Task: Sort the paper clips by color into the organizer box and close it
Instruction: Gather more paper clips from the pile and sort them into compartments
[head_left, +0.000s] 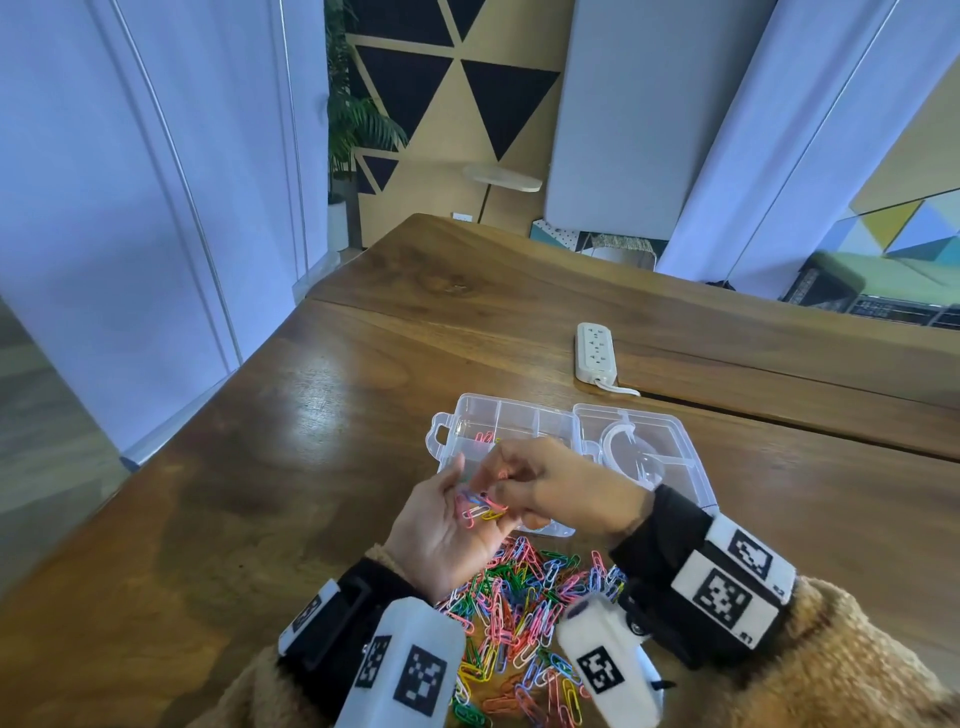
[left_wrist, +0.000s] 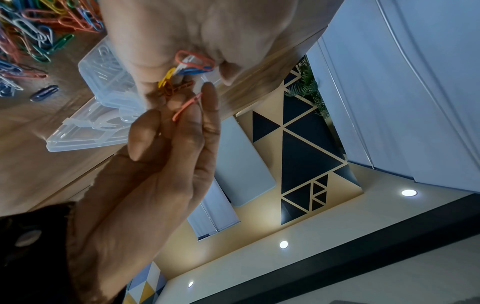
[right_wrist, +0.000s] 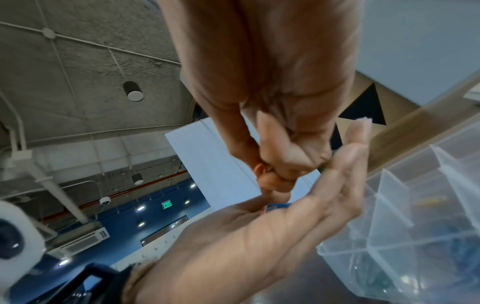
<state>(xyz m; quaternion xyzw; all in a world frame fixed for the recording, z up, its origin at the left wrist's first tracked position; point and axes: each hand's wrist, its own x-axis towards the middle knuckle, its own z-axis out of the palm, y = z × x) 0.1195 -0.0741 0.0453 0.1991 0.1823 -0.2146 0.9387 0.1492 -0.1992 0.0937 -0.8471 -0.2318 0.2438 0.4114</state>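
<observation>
My left hand (head_left: 444, 519) is held palm up over the near edge of the clear organizer box (head_left: 467, 410), fingers fairly straight. A few paper clips (head_left: 480, 508) in pink, blue and yellow lie in its palm. My right hand (head_left: 519, 480) reaches over from the right and pinches a pink paper clip (left_wrist: 187, 107) between thumb and fingers, just above that palm. The box's lid (head_left: 670, 452) lies open to the right. Some pink clips (head_left: 485, 437) lie in a far-left compartment. A large mixed-colour clip pile (head_left: 519, 613) sits on the table in front of the box.
A white power strip (head_left: 595, 353) lies on the wooden table (head_left: 311, 467) behind the box. The table's left edge runs diagonally close to a white wall. A seam crosses the tabletop to the right of the lid.
</observation>
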